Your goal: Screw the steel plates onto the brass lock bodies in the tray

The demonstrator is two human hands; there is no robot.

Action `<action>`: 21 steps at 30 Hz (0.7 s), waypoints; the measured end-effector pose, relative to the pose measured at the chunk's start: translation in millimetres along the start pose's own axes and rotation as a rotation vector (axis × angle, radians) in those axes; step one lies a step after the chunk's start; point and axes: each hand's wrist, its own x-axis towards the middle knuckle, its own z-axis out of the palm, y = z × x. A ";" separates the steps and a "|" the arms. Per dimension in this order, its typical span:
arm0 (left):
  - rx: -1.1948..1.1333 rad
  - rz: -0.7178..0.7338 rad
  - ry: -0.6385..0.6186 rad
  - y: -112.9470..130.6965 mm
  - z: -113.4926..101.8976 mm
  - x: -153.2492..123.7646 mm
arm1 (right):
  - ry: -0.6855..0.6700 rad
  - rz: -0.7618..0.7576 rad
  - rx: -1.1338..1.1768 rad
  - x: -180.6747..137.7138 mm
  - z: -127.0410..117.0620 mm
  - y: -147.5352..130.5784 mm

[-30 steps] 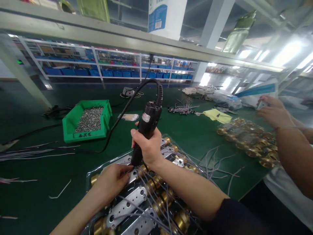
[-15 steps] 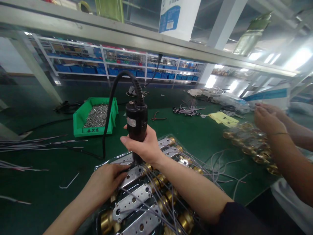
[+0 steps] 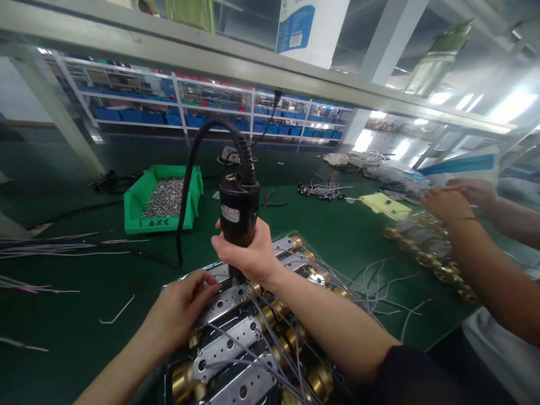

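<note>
My right hand is wrapped round a black electric screwdriver, held upright with its tip down on a metal bracket. A black cable arcs from the tool's top to the left. My left hand rests on the left end of that bracket, fingers curled and pinched close to the tool tip. Several drilled metal brackets with brass fittings and thin grey wires lie in a clear plastic tray under both hands.
A green bin of screws stands at the back left on the green bench. Loose wires lie at the left. A co-worker's hands handle a tray of brass parts at the right. Yellow paper and wire bundles lie beyond.
The screwdriver has gone from tilted to upright and moved slightly left onto the bracket. My left fingers have curled in toward its tip. The co-worker's hands have shifted over their tray.
</note>
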 end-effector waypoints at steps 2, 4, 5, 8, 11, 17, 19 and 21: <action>-0.277 -0.073 0.088 -1.7 -3.5 -8.6 | -0.029 0.005 0.011 0.2 2.3 -0.1; -0.590 -0.182 0.155 -3.0 -8.9 -18.0 | -0.042 0.021 0.015 1.7 2.9 0.6; -0.730 -0.239 0.180 -3.6 -11.7 -22.4 | -0.045 0.030 0.014 2.8 2.6 1.3; -1.018 -0.344 0.226 -8.6 -17.6 -33.0 | -0.047 0.040 0.014 5.6 0.4 3.9; -1.139 -0.405 0.245 -21.5 -17.3 -40.4 | -0.047 0.017 0.022 4.6 -0.9 4.9; -1.038 -0.559 0.177 -42.0 -8.0 -55.1 | -0.121 -0.039 -0.080 -2.4 1.6 1.3; -0.996 -0.540 0.120 -38.6 -1.7 -60.1 | -0.068 -0.019 -0.045 -1.1 1.0 1.5; -0.818 -0.485 0.125 -33.7 7.5 -64.0 | 0.002 0.007 0.017 1.5 -1.2 2.7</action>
